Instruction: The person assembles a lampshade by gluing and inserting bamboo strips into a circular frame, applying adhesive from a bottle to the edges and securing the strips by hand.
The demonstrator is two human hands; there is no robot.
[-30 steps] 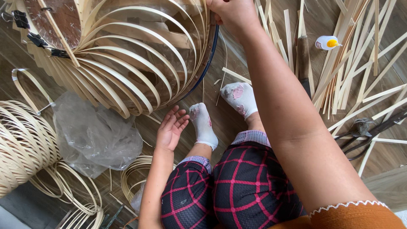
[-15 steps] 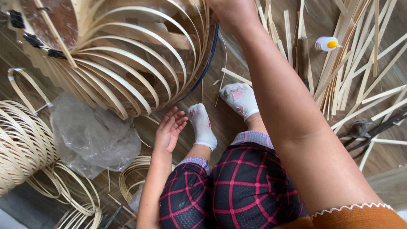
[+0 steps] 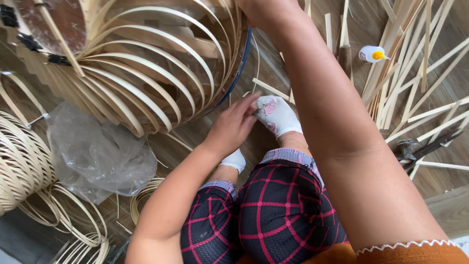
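Note:
A large ribbed bamboo frame (image 3: pixel 146 63) of bent strips lies on the wooden floor at the upper left, with a dark blue band along its rim. My right hand (image 3: pixel 266 9) is at the top edge, closed on that rim; its fingers are partly cut off by the frame edge. My left hand (image 3: pixel 233 124) reaches across my knees with fingers apart, its fingertips touching my white-socked foot (image 3: pixel 277 115). It holds nothing. My legs in dark red-checked trousers fill the lower middle.
A crumpled clear plastic bag (image 3: pixel 95 156) lies at the left, beside a woven bamboo basket (image 3: pixel 19 161) and loose bamboo rings (image 3: pixel 73 220). Several cut bamboo strips (image 3: pixel 415 73) are scattered at the right, with a small white glue bottle with a yellow cap (image 3: pixel 372 54) and a dark tool (image 3: pixel 415 146).
My left hand has moved from the floor beside my left foot up and right to the sock of my other foot. My right hand stays on the frame's rim.

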